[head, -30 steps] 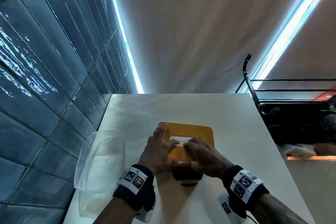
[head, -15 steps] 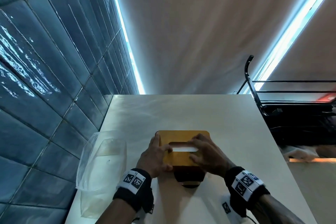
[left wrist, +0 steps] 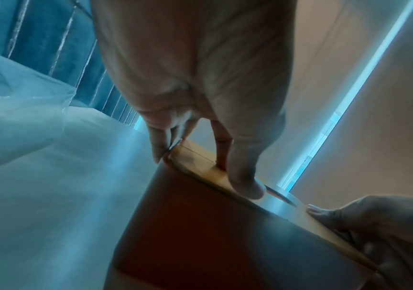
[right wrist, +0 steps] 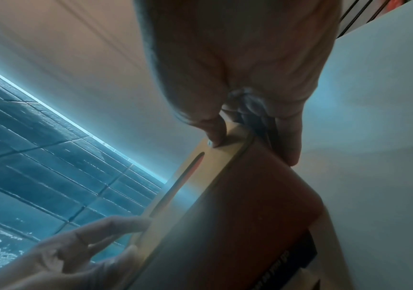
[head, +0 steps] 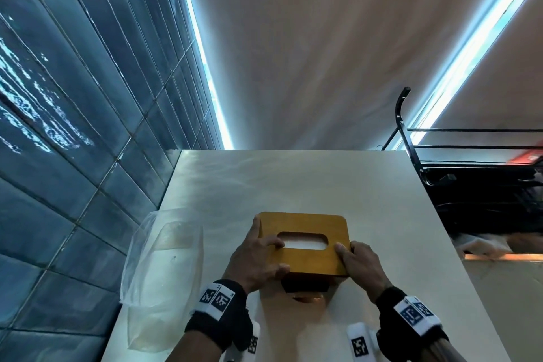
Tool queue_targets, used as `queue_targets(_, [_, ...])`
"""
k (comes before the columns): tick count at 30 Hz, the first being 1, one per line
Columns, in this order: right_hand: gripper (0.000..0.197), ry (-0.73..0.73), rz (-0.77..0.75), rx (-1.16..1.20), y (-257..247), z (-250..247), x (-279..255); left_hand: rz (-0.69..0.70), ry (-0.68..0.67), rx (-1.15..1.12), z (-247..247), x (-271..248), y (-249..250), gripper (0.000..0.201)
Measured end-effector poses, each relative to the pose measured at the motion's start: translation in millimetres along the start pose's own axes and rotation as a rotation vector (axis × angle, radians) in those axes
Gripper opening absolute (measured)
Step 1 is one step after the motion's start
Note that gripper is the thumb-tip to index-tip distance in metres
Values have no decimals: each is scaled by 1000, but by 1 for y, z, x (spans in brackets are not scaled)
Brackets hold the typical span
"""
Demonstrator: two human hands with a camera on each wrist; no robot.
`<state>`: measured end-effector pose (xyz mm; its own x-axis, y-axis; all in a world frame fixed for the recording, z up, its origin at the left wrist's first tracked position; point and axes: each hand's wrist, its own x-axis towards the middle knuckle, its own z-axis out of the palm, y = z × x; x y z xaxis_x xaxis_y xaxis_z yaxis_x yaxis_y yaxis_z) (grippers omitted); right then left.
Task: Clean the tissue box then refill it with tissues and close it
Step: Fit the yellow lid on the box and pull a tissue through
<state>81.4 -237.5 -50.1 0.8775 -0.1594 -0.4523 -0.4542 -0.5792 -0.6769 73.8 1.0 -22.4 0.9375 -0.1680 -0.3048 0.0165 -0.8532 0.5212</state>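
Note:
The tissue box is dark wood and stands on the white table close in front of me. Its yellow-brown lid lies flat on top, and white tissue shows through the oval slot. My left hand holds the lid's left side, with one finger along the left edge, one at the slot's end and the thumb at the near edge. My right hand grips the near right corner, thumb on top and fingers down the side. The left wrist view shows the lid over the box wall. The right wrist view shows the lid edge-on.
A crumpled clear plastic bag lies on the table to the left of the box, near the blue tiled wall. A black metal rack stands past the table's right edge. Bare tabletop stretches behind the box.
The lid has come nearer and settled square on the box. My right hand left the slot for the near right corner. My left hand shifted along the left edge.

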Motion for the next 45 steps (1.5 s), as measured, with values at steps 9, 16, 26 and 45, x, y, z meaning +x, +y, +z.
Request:
queue_targets(9, [34,-8,16,102,-1,-3,-3,-12,40,-28,7,-3,-1,39])
queue_targets(16, [27,-18,-2,-15,-5,-11,-3,-39,35,-17,9,-4,4,37])
queue_targets(26, [31,-290,-767,-875,-58,-8,21,-78,17,8,9,-3,10,40])
queue_targets(45, [5,-258,-813,-613,-48,1,45,-71,17,4,8,-3,10,39])
